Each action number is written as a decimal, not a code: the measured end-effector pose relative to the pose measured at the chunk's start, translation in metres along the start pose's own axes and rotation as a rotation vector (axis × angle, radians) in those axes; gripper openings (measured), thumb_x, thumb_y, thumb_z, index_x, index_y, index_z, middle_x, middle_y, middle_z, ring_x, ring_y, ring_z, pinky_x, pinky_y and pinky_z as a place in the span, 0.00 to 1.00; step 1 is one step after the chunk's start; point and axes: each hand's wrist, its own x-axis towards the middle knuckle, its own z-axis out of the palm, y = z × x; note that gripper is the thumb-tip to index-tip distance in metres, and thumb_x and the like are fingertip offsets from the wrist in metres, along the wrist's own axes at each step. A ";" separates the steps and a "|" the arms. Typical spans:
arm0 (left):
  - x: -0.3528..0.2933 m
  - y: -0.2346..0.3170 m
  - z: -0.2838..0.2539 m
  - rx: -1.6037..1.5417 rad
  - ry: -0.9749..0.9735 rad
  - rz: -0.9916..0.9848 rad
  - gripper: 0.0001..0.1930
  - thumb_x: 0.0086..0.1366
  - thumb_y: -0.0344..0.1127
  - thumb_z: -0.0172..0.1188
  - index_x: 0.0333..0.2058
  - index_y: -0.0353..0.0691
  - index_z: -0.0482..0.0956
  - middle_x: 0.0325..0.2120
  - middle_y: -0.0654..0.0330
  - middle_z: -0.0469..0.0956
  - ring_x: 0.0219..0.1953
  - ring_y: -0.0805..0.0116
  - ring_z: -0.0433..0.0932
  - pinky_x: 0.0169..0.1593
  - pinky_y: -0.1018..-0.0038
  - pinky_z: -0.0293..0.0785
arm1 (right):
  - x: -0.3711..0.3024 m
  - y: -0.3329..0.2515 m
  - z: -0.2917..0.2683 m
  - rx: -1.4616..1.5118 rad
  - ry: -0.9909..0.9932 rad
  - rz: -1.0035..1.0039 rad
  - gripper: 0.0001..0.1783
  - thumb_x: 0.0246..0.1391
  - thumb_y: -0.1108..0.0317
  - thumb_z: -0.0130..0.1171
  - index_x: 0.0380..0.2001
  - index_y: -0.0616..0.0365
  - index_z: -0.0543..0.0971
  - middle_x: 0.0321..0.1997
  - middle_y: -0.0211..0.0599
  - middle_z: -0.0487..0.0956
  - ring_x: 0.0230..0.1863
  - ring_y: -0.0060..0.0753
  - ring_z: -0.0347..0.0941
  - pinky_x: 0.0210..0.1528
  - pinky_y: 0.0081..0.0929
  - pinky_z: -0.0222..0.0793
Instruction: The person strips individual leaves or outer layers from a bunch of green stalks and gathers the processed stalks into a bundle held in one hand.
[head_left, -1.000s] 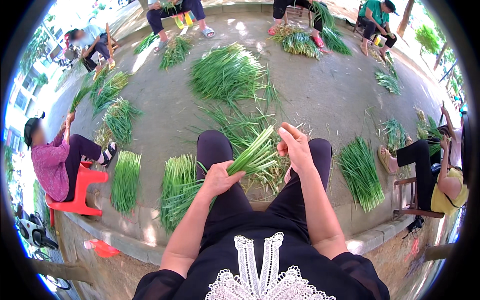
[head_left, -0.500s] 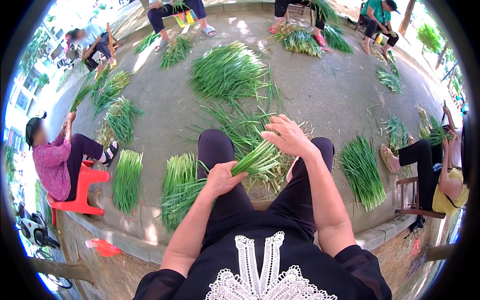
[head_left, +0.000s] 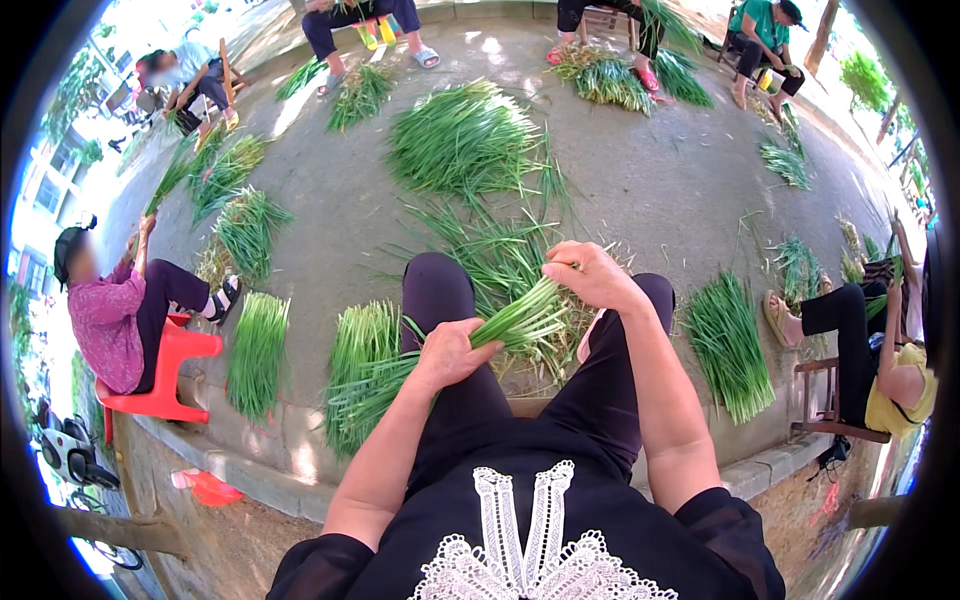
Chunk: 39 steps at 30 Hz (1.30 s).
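Green, long-leaved, pale-stemmed bundle (head_left: 520, 318): one, nearer the wearer than the one large green leafy heap (head_left: 462, 140). Left hand (head_left: 450, 355) clamps it; right hand (head_left: 592, 275) at stem ends, can't tell if pinching. One red plastic stool (head_left: 177, 370) left of heap.

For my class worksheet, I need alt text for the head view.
The left hand grips a bunch of chive-like greens while the right hand is at its pale end. A larger heap lies on the pavement ahead; other people sit around, one on a red plastic stool.
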 end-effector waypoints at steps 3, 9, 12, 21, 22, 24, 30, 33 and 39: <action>0.001 -0.002 0.000 -0.046 -0.019 -0.002 0.11 0.53 0.39 0.61 0.30 0.36 0.78 0.22 0.60 0.79 0.25 0.70 0.76 0.33 0.74 0.70 | -0.005 0.004 0.000 0.094 0.165 -0.050 0.13 0.51 0.66 0.55 0.25 0.69 0.74 0.30 0.38 0.76 0.30 0.31 0.69 0.35 0.28 0.63; 0.004 -0.012 0.000 -0.393 -0.092 -0.041 0.10 0.55 0.35 0.61 0.32 0.34 0.77 0.21 0.62 0.78 0.19 0.80 0.71 0.22 0.81 0.67 | -0.016 0.029 -0.012 0.218 0.431 0.183 0.13 0.52 0.65 0.56 0.33 0.68 0.76 0.32 0.33 0.76 0.32 0.20 0.67 0.35 0.22 0.63; 0.001 0.008 -0.018 -0.629 -0.141 -0.151 0.11 0.56 0.36 0.60 0.35 0.35 0.76 0.20 0.60 0.77 0.15 0.81 0.68 0.18 0.83 0.64 | -0.019 0.042 0.003 0.377 0.532 0.217 0.16 0.52 0.65 0.56 0.39 0.68 0.75 0.35 0.34 0.77 0.36 0.20 0.69 0.39 0.20 0.65; -0.002 0.010 -0.036 -0.797 -0.170 -0.164 0.12 0.58 0.36 0.59 0.34 0.33 0.75 0.22 0.58 0.79 0.15 0.83 0.67 0.16 0.87 0.62 | -0.012 0.003 0.032 0.543 0.261 0.246 0.23 0.53 0.63 0.56 0.48 0.69 0.71 0.38 0.30 0.76 0.36 0.18 0.70 0.41 0.19 0.65; -0.001 0.009 -0.035 -0.800 -0.164 -0.171 0.12 0.57 0.36 0.60 0.34 0.32 0.75 0.22 0.57 0.78 0.14 0.81 0.68 0.16 0.86 0.63 | -0.011 0.002 0.034 0.529 0.252 0.219 0.24 0.53 0.63 0.56 0.49 0.69 0.70 0.39 0.32 0.76 0.37 0.19 0.70 0.42 0.20 0.65; -0.001 0.007 -0.034 -0.806 -0.150 -0.187 0.13 0.56 0.36 0.62 0.34 0.32 0.75 0.21 0.56 0.77 0.13 0.79 0.68 0.15 0.84 0.63 | -0.008 0.003 0.038 0.502 0.232 0.165 0.26 0.53 0.63 0.56 0.51 0.69 0.68 0.42 0.35 0.76 0.40 0.21 0.70 0.43 0.21 0.65; 0.000 0.015 -0.035 -0.821 -0.178 -0.163 0.13 0.56 0.36 0.61 0.34 0.32 0.75 0.21 0.56 0.77 0.13 0.79 0.68 0.15 0.84 0.63 | -0.001 0.007 0.052 0.637 0.230 0.066 0.27 0.54 0.69 0.54 0.56 0.67 0.62 0.46 0.43 0.74 0.43 0.24 0.70 0.45 0.23 0.66; -0.002 0.013 -0.036 -0.818 -0.156 -0.158 0.13 0.56 0.36 0.62 0.34 0.32 0.75 0.21 0.56 0.77 0.13 0.80 0.68 0.15 0.84 0.63 | -0.004 -0.012 0.047 0.550 0.217 0.074 0.23 0.54 0.71 0.52 0.53 0.68 0.65 0.43 0.42 0.75 0.42 0.25 0.70 0.45 0.21 0.65; 0.000 0.010 -0.036 -0.841 -0.177 -0.151 0.13 0.56 0.37 0.62 0.34 0.32 0.75 0.21 0.56 0.77 0.13 0.80 0.68 0.16 0.84 0.63 | -0.006 -0.007 0.049 0.429 0.275 0.062 0.21 0.53 0.73 0.53 0.50 0.70 0.66 0.32 0.33 0.75 0.32 0.18 0.66 0.35 0.18 0.63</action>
